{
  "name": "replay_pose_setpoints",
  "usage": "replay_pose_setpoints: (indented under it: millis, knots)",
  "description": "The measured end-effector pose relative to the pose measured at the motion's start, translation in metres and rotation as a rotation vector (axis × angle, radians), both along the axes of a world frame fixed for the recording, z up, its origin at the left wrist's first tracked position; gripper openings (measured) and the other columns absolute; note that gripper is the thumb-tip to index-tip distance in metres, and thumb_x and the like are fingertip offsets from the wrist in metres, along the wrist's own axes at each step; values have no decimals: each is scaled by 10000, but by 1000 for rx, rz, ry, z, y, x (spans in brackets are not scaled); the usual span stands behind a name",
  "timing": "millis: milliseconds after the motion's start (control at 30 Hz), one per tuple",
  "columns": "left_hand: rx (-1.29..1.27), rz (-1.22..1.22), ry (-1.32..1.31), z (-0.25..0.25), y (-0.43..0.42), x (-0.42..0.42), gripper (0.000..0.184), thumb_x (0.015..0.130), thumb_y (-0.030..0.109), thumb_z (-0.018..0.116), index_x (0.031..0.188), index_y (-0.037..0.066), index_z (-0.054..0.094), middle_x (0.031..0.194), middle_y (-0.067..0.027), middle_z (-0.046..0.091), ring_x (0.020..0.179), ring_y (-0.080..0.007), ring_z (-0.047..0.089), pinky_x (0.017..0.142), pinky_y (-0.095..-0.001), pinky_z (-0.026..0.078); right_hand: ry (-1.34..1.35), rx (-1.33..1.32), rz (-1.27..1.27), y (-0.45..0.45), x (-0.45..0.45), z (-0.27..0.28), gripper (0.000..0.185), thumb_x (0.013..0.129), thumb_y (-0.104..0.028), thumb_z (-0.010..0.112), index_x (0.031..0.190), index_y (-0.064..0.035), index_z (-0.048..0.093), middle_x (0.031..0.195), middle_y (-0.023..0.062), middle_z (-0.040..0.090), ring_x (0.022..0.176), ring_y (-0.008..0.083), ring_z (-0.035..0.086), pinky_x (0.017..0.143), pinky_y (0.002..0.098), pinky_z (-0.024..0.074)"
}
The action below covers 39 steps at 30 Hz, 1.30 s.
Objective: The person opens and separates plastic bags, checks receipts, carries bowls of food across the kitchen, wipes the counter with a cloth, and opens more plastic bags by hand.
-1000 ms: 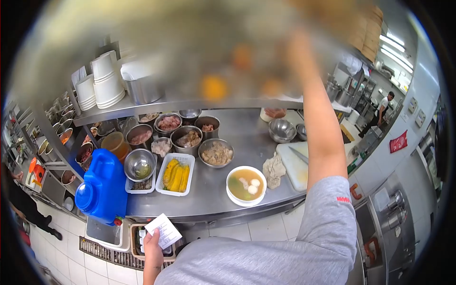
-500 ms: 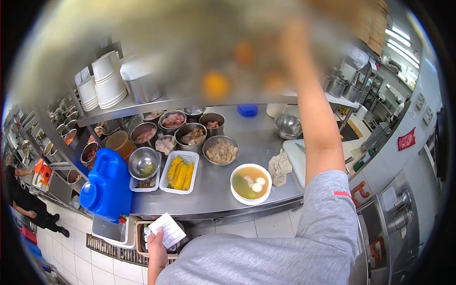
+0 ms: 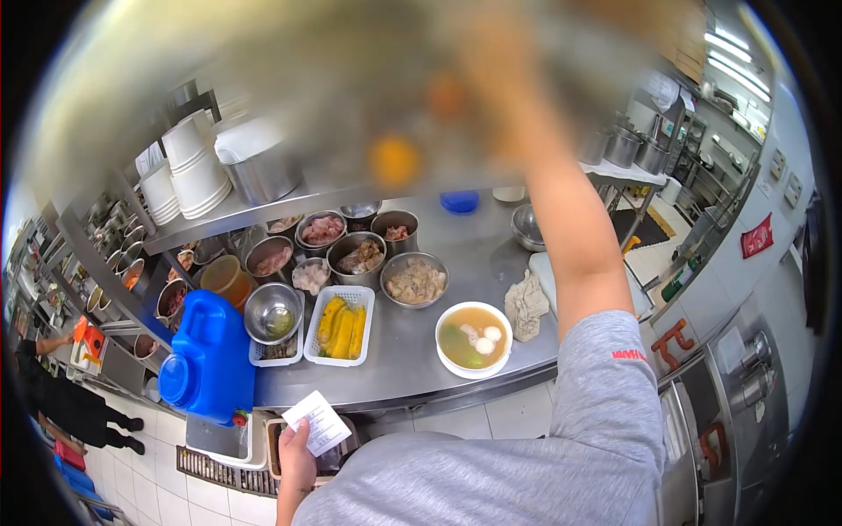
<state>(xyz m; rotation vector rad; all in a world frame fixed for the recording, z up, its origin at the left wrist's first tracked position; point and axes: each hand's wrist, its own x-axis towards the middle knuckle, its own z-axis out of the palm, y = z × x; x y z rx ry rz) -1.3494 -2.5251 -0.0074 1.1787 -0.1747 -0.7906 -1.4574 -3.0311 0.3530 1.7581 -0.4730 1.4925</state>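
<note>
Pinched in my left hand is a printed white paper slip, held low by my waist in front of the counter edge. My right hand is raised high above the shelf, heavily blurred, with its fingers impossible to make out. Blurred orange and yellow spots show just left of that arm. Below, on the steel counter, a white bowl contains broth with pale round pieces and something green. A crumpled cloth lies beside the bowl.
Left of the bowl are a metal bowl of raw meat, a white basket of yellow pieces and a blue jug. Stacked white tubs stand on the shelf. Another person is at far left.
My raised right hand has shifted slightly left. The counter scene sits a little further right in view. The paper slip stays in my left hand.
</note>
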Motion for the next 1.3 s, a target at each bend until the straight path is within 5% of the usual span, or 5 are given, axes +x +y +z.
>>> replay_pose_setpoints:
  millis: [200, 600, 900, 1100, 1300]
  knots:
    - [0, -11, 0, 0, -3, 3, 296, 961, 172, 478, 1151, -50, 525, 1060, -130, 630, 926, -223, 642, 813, -355, 519, -696, 1373, 1068, -42, -3, 7, 248, 822, -236, 652, 930, -13, 647, 896, 91, 639, 782, 210, 609, 671, 364, 476]
    - [10, 20, 37, -16, -4, 8, 301, 952, 179, 495, 1149, -47, 518, 1052, -122, 629, 915, -213, 641, 803, -340, 518, -955, 1215, 1255, -49, -24, 23, 85, 825, -25, 625, 860, 51, 615, 737, 117, 630, 503, 165, 576, 410, 263, 413]
    - [5, -5, 43, -8, -15, 6, 306, 947, 171, 500, 1148, -58, 520, 1046, -128, 632, 912, -219, 641, 806, -340, 517, -284, 317, 26, -9, -8, 1, 388, 795, -120, 549, 1177, -62, 578, 1123, 186, 548, 1084, 376, 494, 947, 422, 395]
    - [5, -46, 29, -10, -19, 12, 308, 951, 177, 498, 1149, -56, 524, 1066, -132, 632, 920, -222, 641, 810, -345, 516, -666, 20, 186, -60, -66, 4, 286, 731, -66, 625, 1010, -11, 603, 1033, 184, 587, 951, 336, 569, 830, 455, 441]
    - [49, -39, 27, -9, -21, 13, 293, 955, 177, 487, 1142, -43, 534, 1051, -121, 638, 903, -218, 644, 792, -345, 517, -1174, 903, 1009, -163, -181, 14, 361, 787, -7, 644, 1115, 39, 500, 962, 134, 614, 811, 251, 608, 708, 378, 501]
